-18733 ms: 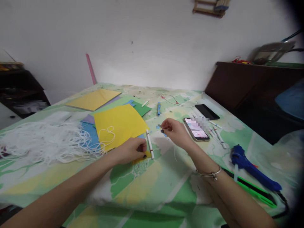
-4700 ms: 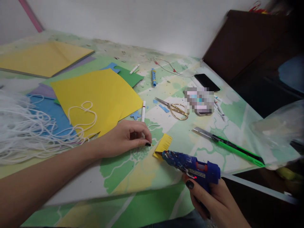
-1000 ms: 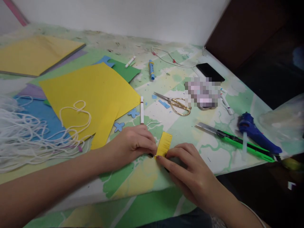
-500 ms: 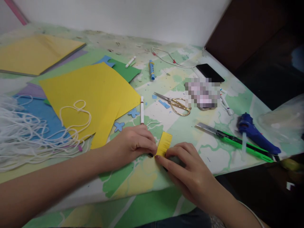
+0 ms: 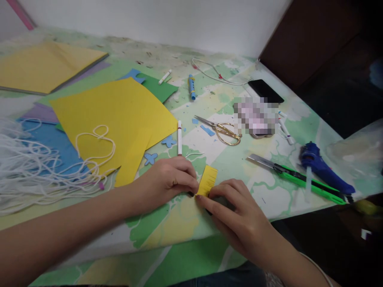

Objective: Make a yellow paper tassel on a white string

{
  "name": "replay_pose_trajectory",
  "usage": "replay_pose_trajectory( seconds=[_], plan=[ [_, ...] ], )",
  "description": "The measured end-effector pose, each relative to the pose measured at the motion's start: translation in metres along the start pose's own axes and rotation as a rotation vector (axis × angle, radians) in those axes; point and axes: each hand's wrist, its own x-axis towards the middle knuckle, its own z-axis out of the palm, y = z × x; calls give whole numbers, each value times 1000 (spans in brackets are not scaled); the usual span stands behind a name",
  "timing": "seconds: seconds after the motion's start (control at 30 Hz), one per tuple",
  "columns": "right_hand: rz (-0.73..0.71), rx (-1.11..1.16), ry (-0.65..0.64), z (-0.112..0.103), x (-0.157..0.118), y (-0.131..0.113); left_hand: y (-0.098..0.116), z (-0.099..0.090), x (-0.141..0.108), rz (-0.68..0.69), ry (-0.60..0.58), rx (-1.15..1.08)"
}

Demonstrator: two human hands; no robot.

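A small yellow paper strip (image 5: 206, 179) with a fringe cut along its right side lies near the table's front edge. My left hand (image 5: 176, 177) pinches its lower left corner, fingers closed. From the right, my right hand (image 5: 233, 205) holds the near end between bent fingers and thumb; that end is partly hidden. Just beyond my left hand stand out a white marker (image 5: 179, 139) and two blue paper cutouts, one a butterfly-like shape (image 5: 150, 158). Gold-handled scissors (image 5: 221, 129) lie open farther back.
Large yellow sheet (image 5: 119, 111) and white cords (image 5: 38, 163) cover the left. On the right lie a green utility knife (image 5: 311, 185), a blue glue gun (image 5: 323, 167) and a black phone (image 5: 265, 91). A blue paper roll (image 5: 192, 87) rests at the back.
Both hands keep the same grip on the yellow strip, with hardly any movement. The whole view has shifted very slightly.
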Motion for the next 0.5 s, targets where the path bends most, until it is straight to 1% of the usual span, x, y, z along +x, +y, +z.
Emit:
replay_pose_trajectory(
  seconds=[0.5],
  plan=[
    [-19,-42,7,6,-1,0,0,0,1,-21,-14,6]
  ],
)
